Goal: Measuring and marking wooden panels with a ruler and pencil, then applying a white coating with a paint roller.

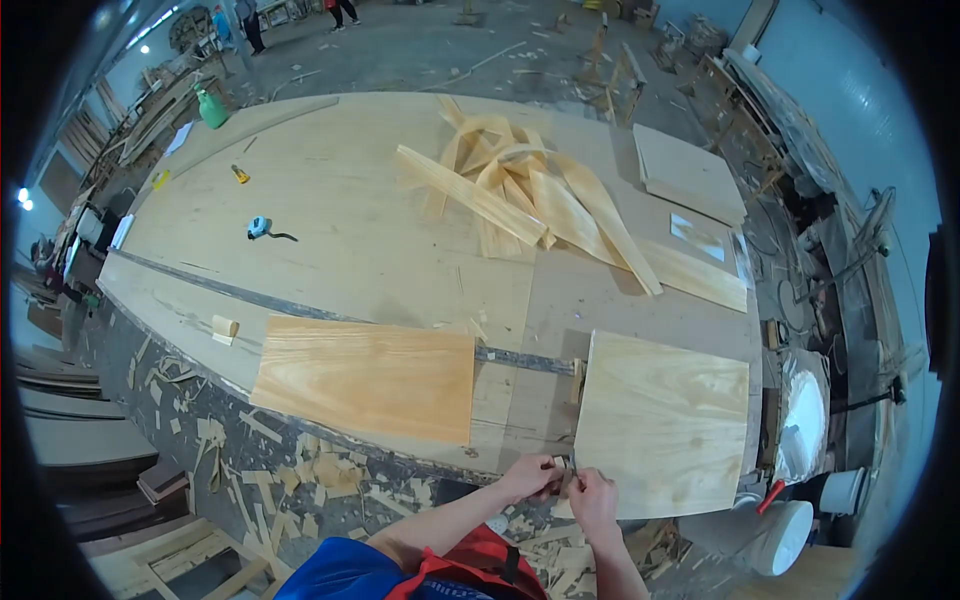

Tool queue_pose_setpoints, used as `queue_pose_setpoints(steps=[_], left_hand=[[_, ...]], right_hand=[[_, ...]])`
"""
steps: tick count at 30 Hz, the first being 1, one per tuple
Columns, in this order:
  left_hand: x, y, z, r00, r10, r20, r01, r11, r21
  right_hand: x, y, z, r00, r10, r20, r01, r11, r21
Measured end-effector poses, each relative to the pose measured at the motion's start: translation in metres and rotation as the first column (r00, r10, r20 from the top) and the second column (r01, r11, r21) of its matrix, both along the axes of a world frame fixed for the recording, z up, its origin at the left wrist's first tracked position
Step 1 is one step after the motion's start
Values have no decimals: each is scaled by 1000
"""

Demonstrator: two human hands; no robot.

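Presently our left hand (527,476) and right hand (592,497) pinch a small dark object (562,466), kind unclear, at the pale square plywood panel's (662,425) near corner; fingers closed.

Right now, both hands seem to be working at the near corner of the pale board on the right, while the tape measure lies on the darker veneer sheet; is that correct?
Not quite. In the head view the tape measure lies on the bare workbench, far from the darker veneer sheet. The rest holds: the left hand and right hand are at the near corner of the pale board.
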State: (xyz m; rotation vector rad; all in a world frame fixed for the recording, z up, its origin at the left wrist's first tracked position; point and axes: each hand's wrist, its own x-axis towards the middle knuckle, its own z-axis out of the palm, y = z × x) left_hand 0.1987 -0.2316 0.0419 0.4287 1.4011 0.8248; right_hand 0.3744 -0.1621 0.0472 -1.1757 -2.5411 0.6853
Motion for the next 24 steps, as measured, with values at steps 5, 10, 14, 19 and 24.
queue_pose_setpoints(steps=[5,10,14,19,24], left_hand=[[-4,-8,-24,997,-7,78,0,996,90],[2,-8,-28,992,-123,-23,125,982,139],[9,-11,-25,994,-71,-84,86,979,186],[34,-20,-23,993,-52,-108,66,989,134],[40,-20,-46,989,-59,-135,82,982,173]], right_hand=[[-15,8,2,1000,21,0,-21,999,30],[-12,9,-2,999,-11,30,11,1000,16],[-16,10,-4,1000,-13,-9,13,1000,-23],[11,-2,8,999,-33,-36,30,997,-68],[17,1,-21,991,25,130,-25,1000,-6]])
